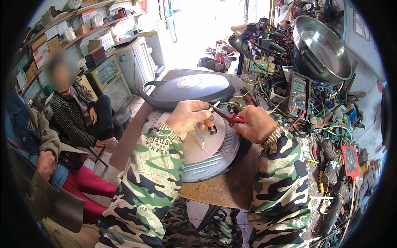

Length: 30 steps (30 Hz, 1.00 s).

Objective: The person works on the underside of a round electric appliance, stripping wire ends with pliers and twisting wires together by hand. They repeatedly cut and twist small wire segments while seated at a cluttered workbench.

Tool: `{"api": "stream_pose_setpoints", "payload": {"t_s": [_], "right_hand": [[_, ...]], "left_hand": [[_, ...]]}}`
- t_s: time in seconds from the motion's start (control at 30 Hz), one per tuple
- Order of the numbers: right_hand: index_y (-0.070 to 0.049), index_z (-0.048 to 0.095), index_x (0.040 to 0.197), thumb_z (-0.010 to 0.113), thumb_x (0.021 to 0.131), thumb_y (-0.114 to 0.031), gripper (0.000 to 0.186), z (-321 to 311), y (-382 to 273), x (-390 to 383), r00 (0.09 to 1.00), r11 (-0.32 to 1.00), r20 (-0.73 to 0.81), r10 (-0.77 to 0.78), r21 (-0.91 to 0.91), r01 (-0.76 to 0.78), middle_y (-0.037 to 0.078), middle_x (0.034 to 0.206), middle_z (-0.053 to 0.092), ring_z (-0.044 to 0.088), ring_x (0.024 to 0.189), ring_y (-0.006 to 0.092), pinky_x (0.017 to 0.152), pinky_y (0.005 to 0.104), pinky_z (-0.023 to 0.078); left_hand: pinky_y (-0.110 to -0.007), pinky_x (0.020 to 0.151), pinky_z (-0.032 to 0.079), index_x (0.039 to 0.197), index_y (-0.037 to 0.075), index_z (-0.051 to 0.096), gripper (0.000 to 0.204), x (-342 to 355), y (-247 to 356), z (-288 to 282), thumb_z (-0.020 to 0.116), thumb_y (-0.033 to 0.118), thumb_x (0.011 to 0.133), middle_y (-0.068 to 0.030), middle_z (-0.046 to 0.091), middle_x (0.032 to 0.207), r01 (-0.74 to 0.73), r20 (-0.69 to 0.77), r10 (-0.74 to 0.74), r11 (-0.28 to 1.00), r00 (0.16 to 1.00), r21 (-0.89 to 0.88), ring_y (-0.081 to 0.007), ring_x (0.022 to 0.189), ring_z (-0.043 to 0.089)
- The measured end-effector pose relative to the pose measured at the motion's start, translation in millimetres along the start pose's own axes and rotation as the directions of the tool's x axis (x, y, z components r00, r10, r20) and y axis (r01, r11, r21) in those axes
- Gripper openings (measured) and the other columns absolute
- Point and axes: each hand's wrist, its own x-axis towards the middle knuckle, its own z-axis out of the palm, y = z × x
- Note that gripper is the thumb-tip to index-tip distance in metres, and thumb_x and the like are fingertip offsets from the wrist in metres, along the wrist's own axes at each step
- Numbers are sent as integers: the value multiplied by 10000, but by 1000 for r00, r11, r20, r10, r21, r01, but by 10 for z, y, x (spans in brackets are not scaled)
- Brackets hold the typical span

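While the upturned round appliance base [215, 159] lies on the table [223, 190] in front of the person, two seated people are seen at the far left, one in a striped top [74, 115] and one in a grey-brown coat [41, 165], so little free room is left on that side. The left hand [188, 118] is closed in a pinch on a thin blue wire [199, 134] whose loose end hangs down over the pale round plate [202, 142] in the middle of the base. The wire is judged to be light, soft and easily bent, and its bared tip is likely to fray or snap if it is pulled hard; it is best held close to the end being worked, as it is now. A small dark part [212, 130] sits on the plate just beside the wire. The red-handled pliers [227, 117] are gripped by the clenched right hand [254, 124], with their nose pointed toward the fingers of the left hand. They are judged stiff and secure in the grip by their sleeved handles. Behind the hands a dark oval lid [190, 89] lies on the table. To the right, a multimeter [298, 93], a steel pan [320, 47] and a thick tangle of cables [331, 124] crowd the table edge, so any sweep of the right elbow is likely to snag; open room is found only near the front edge.
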Motion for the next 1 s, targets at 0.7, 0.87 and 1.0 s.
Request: {"api": "stream_pose_setpoints", "payload": {"t_s": [0.7,0.87,1.0], "right_hand": [[-29,750,968,730,873,-277,266,165,-158,108,999,998,22,-31,-61,32,242,890,710,694,900,419,816,483,548],[-16,749,902,720,863,-272,260,97,-198,68,999,998,33,-9,-67,11,249,878,711,701,896,419,818,488,556],[-13,747,891,693,866,-259,253,94,-251,50,1000,996,26,6,-93,-4,253,877,708,701,889,422,808,492,557]], "left_hand": [[-207,631,517,1246,-67,605,350,-119,5,-135,678,124,961,-89,702,983,23,-33,-21,999,999,49,-133,818,706],[-207,637,521,1257,-70,602,353,-144,39,-109,669,124,971,-105,710,998,26,-28,-24,997,999,69,-133,820,703],[-209,644,524,1256,-68,603,350,-136,36,-119,669,127,973,-107,712,1001,24,-11,-24,998,1000,59,-132,816,702]]}}
